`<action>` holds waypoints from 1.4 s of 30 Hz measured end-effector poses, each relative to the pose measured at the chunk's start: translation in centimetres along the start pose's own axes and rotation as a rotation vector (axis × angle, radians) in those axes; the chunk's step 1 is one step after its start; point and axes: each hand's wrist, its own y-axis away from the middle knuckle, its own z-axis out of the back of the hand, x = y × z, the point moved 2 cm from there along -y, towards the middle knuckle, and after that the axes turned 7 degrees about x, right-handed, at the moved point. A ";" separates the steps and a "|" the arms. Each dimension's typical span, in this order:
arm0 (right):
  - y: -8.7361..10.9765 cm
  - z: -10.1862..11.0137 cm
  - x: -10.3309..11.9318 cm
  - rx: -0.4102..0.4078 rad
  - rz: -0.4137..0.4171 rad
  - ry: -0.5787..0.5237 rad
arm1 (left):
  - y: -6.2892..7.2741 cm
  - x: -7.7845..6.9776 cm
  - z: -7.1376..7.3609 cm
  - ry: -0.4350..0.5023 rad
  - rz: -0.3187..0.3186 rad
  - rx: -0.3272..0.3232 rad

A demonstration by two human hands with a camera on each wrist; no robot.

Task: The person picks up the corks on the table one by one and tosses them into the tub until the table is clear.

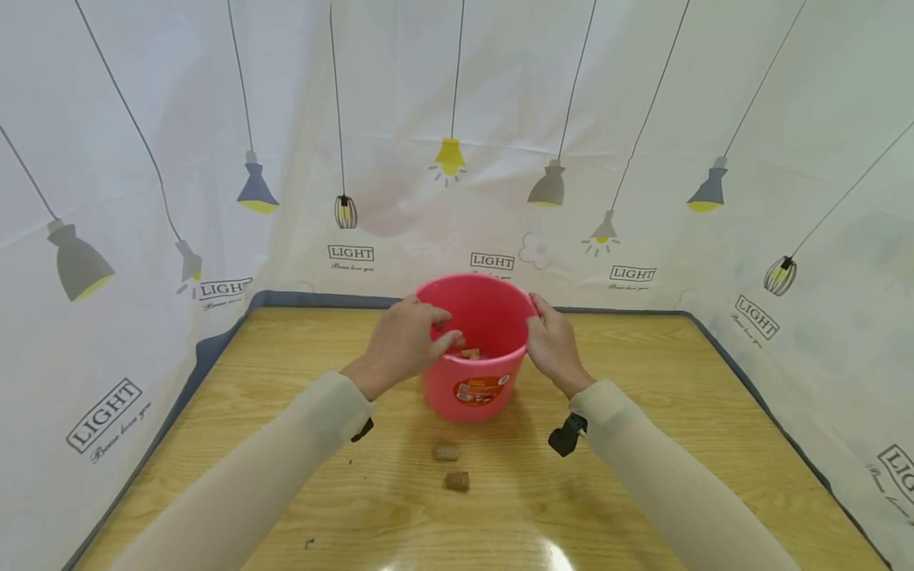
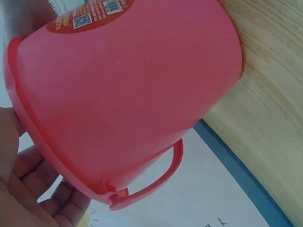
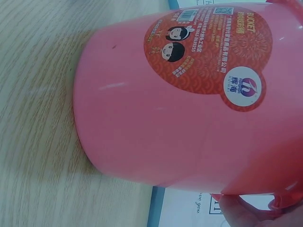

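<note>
A pink plastic bucket (image 1: 467,388) with an orange-red label stands upright on the wooden table (image 1: 314,484). My right hand (image 1: 553,341) grips its rim on the right side, and in the right wrist view fingers (image 3: 239,210) show beside the handle. Over the left rim reaches my left hand (image 1: 403,337), its loosely bent fingers inside the mouth; the left wrist view shows these fingers (image 2: 35,177) at the rim with nothing seen between them. Several small brown cork-like pieces (image 1: 470,354) lie in the bucket, partly hidden by its front wall.
Two cork-like pieces, a greyish one (image 1: 446,452) and a browner one (image 1: 457,480), lie on the table in front of the bucket. A pale curtain (image 1: 400,159) printed with lamps surrounds the table's back and sides. The bucket's handle (image 2: 161,182) hangs at its far side.
</note>
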 end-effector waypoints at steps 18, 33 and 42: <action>-0.1 0.0 -0.1 -0.001 0.011 -0.007 | 1.0 -0.8 0.5 0.024 -0.087 -0.154; -0.1 0.0 -0.1 0.000 0.009 -0.005 | 2.8 -1.8 0.8 0.015 -0.268 -0.320; -0.1 0.0 0.0 -0.002 0.009 -0.007 | 3.7 -2.2 0.5 0.028 -0.311 -0.342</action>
